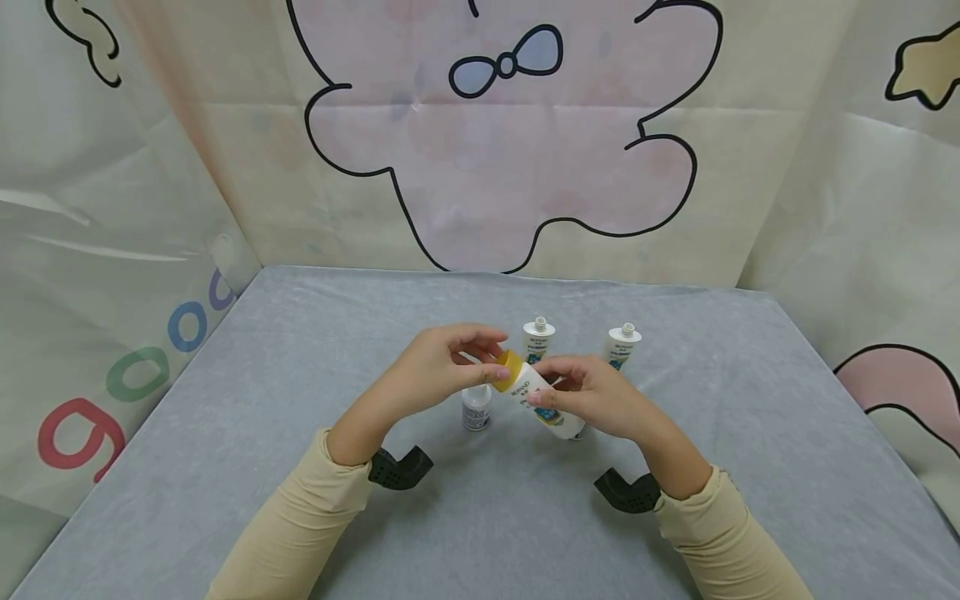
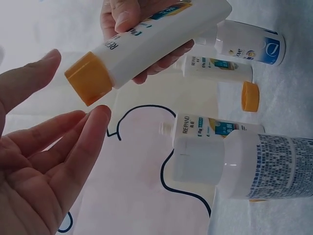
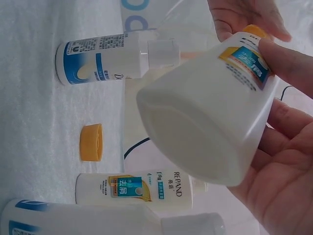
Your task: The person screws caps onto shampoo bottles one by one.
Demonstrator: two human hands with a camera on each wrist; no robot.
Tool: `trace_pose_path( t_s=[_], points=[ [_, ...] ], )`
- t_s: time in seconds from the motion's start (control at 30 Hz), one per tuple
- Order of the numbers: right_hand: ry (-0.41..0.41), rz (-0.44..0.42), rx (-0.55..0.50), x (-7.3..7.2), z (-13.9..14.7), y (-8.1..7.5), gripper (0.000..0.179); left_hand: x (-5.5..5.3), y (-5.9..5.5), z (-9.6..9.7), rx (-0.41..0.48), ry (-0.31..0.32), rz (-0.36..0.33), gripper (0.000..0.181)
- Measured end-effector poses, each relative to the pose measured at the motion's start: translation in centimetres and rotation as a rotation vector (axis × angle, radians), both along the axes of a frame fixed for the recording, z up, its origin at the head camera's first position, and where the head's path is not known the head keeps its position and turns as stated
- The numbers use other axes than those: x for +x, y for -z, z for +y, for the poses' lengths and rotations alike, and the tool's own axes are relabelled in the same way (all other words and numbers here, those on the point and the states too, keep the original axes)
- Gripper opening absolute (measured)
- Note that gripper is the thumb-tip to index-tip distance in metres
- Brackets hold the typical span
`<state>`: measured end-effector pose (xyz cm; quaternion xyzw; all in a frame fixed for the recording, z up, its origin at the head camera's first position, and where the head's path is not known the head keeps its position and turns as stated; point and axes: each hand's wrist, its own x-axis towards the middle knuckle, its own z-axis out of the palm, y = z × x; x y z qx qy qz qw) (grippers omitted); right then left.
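Left hand [image 1: 431, 371]: thumb and fingers spread about a yellow flared plastic cap [image 2: 88, 78]; thumb visibly apart from it; fingertip contact cannot be told.

Right hand [image 1: 597, 393]: pinching a white flattened plastic bottle with a printed label [image 3: 195, 117], thumb across the printed face, fingers behind. Bottle raised above the bench [image 1: 480, 542], tilted, the cap on its upper end towards the left hand; label part-covered by the thumb.

Below the hands: one white-and-blue round bottle with translucent cap [image 1: 476, 410], upright, its foot cut off in the left wrist view; a second white-and-blue bottle [image 2: 249, 41], upright, largely hidden behind the held bottle in the head view.

Beyond: two white capless bottles with bare necks, left [image 1: 537, 342] and right [image 1: 621, 348], upright, lower parts masked by the hands in the head view.

Loose yellow caps: one [image 2: 251, 96] between the capless pair; another [image 3: 91, 143] left of the left one, only a sliver of it showing in the left wrist view. Smallest label print illegible.

Outermost: beige sleeves [image 1: 300, 525], cut off at the lower edge; printed fabric backdrop [image 1: 480, 167], its pink figure cropped above.
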<state>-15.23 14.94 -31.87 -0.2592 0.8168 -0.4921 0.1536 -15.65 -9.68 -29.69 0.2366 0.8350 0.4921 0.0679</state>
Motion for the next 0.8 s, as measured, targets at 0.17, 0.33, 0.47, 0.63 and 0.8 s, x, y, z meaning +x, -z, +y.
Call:
trace_pose_path(
  t_s=[0.17, 0.33, 0.47, 0.63, 0.8],
  points=[
    [-0.002, 0.006, 0.009, -0.02, -0.01, 0.07, 0.026, -0.01, 0.08, 0.22, -0.029, 0.006, 0.01, 0.03],
    [-0.002, -0.001, 0.006, -0.02, 0.02, 0.09, 0.027, 0.05, 0.07, 0.3, -0.022, 0.024, 0.006, 0.029],
    [-0.006, -0.01, -0.002, -0.03, 0.06, 0.08, 0.028, 0.11, 0.07, 0.19, -0.008, 0.046, 0.002, 0.03],
    [-0.013, -0.016, -0.004, -0.05, 0.05, 0.1, 0.029, 0.1, 0.18, 0.01, 0.014, 0.08, 0.011, 0.031],
    [-0.008, -0.019, -0.008, -0.03, 0.02, 0.1, 0.029, 0.08, 0.07, -0.09, 0.026, 0.082, 0.02, 0.034]
  ],
)
